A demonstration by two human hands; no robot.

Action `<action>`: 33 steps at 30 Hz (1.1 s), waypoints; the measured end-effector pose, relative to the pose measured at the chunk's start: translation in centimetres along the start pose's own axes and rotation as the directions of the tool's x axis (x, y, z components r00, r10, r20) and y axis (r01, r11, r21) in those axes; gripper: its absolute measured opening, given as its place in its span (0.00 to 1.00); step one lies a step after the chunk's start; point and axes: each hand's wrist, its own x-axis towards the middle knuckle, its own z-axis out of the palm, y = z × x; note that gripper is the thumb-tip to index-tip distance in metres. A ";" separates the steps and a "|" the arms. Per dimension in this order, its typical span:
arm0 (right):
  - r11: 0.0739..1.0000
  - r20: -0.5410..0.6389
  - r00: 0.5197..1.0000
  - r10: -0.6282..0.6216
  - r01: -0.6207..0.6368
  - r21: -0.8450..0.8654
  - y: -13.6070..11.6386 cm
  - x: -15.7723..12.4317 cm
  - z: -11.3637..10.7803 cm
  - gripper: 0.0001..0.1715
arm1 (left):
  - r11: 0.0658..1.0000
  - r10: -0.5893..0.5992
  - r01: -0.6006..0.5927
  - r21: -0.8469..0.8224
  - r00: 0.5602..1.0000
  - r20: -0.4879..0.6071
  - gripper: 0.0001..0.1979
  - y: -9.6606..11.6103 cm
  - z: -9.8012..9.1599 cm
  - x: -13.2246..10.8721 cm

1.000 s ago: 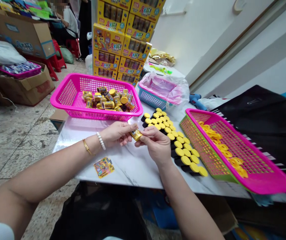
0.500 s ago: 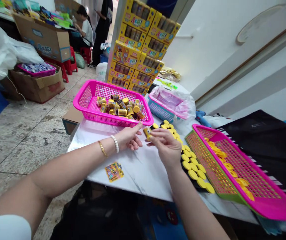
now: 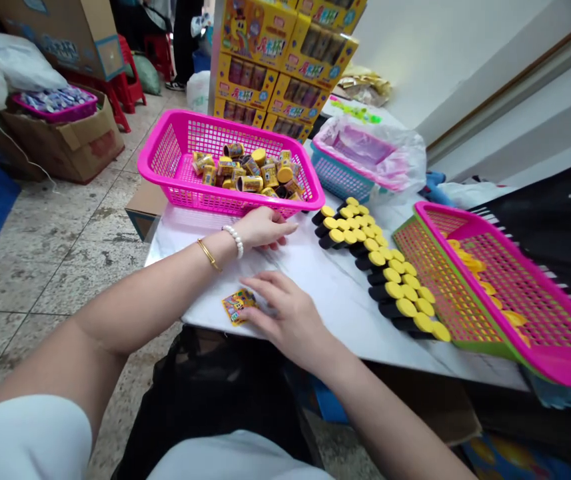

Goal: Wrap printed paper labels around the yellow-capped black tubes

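Note:
My left hand (image 3: 265,229) is at the front rim of the pink basket (image 3: 185,193), its fingers curled and partly hidden, so its grip cannot be made out. Inside that basket lie several small yellow labelled cups (image 3: 250,183). Lower down, my right hand (image 3: 285,317) has its fingers apart, thumb and fingertips at the small stack of printed cards (image 3: 238,305) on the white table (image 3: 310,293). Rows of black cups with yellow lids (image 3: 394,290) stand to the right of my hands.
A tilted pink basket (image 3: 540,320) with yellow rings is at the right. Behind stand a blue basket (image 3: 340,175) lined with plastic and stacked yellow boxes (image 3: 248,83). Cartons (image 3: 65,143) and red stools (image 3: 130,80) are on the floor at left.
My right hand has left the small yellow cup it held and moved down-left to the cards. My left hand has turned palm down by the basket. The view has tilted downward.

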 end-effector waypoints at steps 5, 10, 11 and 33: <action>0.997 -0.064 0.998 -0.023 0.019 -0.068 1.2 -0.5 3.3 0.08 | 0.995 0.032 -0.032 0.092 0.999 0.003 0.16 0.1 0.1 -0.2; 0.996 -0.154 0.985 -0.079 0.073 -0.041 2.6 0.4 0.7 0.08 | 0.997 0.026 -0.023 0.079 0.999 -0.037 0.17 0.2 0.0 -0.1; 0.998 -0.219 0.974 -0.056 0.047 -0.048 3.1 0.5 -0.4 0.08 | 0.998 0.025 -0.024 0.053 0.999 -0.031 0.18 0.2 -0.1 -0.1; 0.531 -0.250 0.679 0.691 -0.241 0.813 7.8 4.1 -2.4 0.26 | 0.902 0.334 -0.396 -0.175 0.893 -0.302 0.17 0.2 2.8 -2.2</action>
